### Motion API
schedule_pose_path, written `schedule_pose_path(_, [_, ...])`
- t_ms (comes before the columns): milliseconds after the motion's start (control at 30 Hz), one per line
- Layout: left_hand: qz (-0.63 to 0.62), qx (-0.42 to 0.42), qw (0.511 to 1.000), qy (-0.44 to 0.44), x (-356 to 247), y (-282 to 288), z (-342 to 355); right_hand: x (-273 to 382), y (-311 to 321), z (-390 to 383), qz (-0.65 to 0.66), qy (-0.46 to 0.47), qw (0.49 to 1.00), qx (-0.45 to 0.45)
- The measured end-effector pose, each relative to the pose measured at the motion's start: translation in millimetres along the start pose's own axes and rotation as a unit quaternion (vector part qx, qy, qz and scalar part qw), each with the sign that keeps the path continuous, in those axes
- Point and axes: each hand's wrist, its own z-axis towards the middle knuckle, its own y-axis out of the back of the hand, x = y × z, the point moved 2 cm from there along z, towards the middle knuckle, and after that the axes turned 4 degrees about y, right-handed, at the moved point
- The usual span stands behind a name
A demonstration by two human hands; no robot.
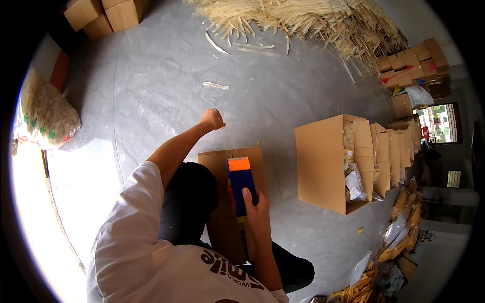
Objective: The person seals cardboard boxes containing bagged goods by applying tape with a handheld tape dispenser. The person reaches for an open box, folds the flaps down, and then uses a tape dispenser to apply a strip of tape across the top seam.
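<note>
My right hand [258, 209] is wrapped round a tape dispenser [242, 187], its thumb lying on the blue body. The dispenser's orange end points away from me, over a closed brown cardboard box [256, 160] between my knees. Farther out and to the left, my left hand [213, 119] is closed, beyond the box's far edge. A faint strip of clear tape [230, 140] stretches from the dispenser's orange end toward those fingers. The fingertips themselves are too small to make out well.
Several open cardboard boxes [321, 164] with bagged goods stand in a row on the right. A heap of pale dried strips [303, 20] lies at the far side. A full sack [48, 113] stands at the left, and stacked cartons [124, 15] at the far left.
</note>
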Motion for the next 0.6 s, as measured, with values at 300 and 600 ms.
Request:
schedule_pose_path(300, [-0.001, 0.151, 0.981, 0.121, 21, -43, -2, 4, -6, 11, 0.009, -0.031, 0.999, -0.001])
schedule_pose_path(600, [0.040, 0.205, 0.978, -0.010, 27, -84, -16, 4, -5, 9, 0.019, -0.040, 0.999, -0.010])
